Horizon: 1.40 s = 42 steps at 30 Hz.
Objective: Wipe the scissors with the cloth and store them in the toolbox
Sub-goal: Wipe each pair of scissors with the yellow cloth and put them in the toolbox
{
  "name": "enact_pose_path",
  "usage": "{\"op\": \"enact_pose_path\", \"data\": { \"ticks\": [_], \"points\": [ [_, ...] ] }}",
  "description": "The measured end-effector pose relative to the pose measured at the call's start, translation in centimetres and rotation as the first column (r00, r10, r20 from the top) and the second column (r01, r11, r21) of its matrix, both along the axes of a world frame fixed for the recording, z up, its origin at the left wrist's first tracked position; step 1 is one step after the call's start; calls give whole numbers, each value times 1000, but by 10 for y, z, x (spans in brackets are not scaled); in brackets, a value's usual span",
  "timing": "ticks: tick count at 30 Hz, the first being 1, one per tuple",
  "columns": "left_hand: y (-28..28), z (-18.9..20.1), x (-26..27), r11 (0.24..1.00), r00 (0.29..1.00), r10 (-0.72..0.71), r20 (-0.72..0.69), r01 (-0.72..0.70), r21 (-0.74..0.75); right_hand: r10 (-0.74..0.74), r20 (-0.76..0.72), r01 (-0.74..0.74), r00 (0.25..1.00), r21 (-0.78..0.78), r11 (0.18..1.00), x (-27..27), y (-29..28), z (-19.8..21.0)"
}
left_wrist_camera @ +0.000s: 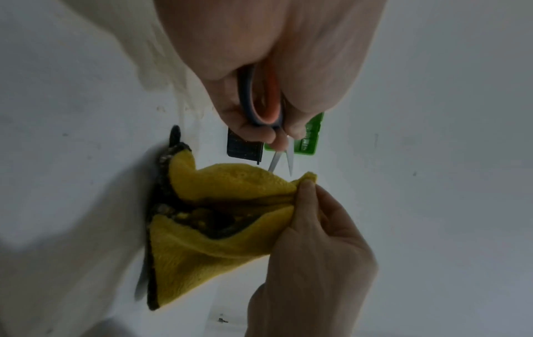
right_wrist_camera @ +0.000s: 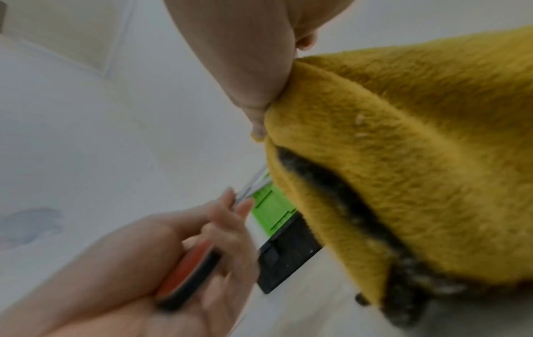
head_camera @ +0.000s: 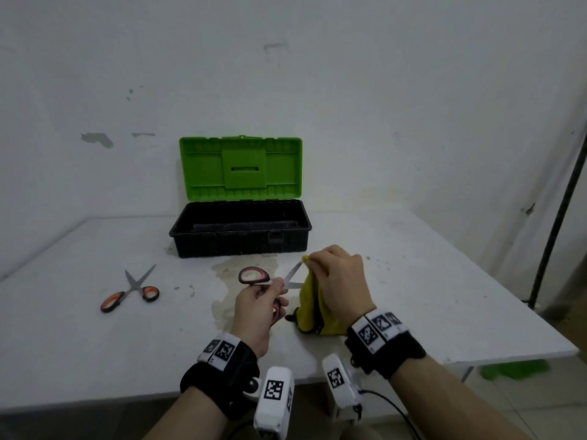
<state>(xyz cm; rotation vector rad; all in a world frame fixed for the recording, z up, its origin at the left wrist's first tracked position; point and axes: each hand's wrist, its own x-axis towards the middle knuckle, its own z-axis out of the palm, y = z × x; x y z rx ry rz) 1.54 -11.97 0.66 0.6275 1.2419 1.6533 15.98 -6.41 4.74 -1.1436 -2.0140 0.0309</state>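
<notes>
My left hand grips the handles of red-and-black scissors above the table, blades spread and pointing right. In the left wrist view the scissors show both blade tips just above the yellow cloth. My right hand pinches the top of the yellow cloth, which hangs down to the table; one blade tip meets it at my fingers. The right wrist view shows the cloth close up and the scissors in my left hand. The toolbox stands open behind, green lid up.
A second pair of scissors with orange-and-black handles lies spread open on the white table at the left. A dried stain marks the table in front of the toolbox. A dark pole stands off the right edge.
</notes>
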Motion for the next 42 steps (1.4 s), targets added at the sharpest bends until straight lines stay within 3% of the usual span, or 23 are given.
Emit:
{"op": "enact_pose_path", "data": {
  "ticks": [4, 11, 13, 17, 24, 30, 36, 39, 42],
  "points": [
    [2, 1, 2, 999, 999, -31, -17, 31, 17, 85, 171, -94, 982, 47, 994, -13, -24, -10],
    [-3, -1, -2, 999, 998, -35, -47, 36, 18, -73, 42, 76, 996, -77, 994, 2, 12, 6],
    [-1, 0, -6, 1000, 999, -16, -38, 17, 17, -27, 23, 28, 999, -52, 998, -1, 3, 8],
    [1, 4, -6, 998, 999, -39, -35, 40, 44, 104, 142, -99, 984, -40, 994, -17, -21, -2],
    [-5, 2, -8, 998, 998, -52, -45, 54, 41, -48, -1, 47, 999, -77, 996, -4, 9, 8],
    [-2, 5, -9, 997, 998, -43, -44, 46, 59, 112, 138, -107, 984, -46, 993, -23, -31, -1],
    [-5, 2, -10, 997, 996, -52, -75, 56, 51, -47, 8, 47, 999, -90, 995, -9, 7, 8],
    [-3, 4, -11, 999, 997, -29, -68, 32, 36, 16, -1, -16, 1000, -44, 999, -14, -7, 10],
    [-1, 6, -11, 997, 998, -43, -48, 45, 56, 111, 124, -104, 986, -59, 993, -25, -31, 5]
  ]
}}
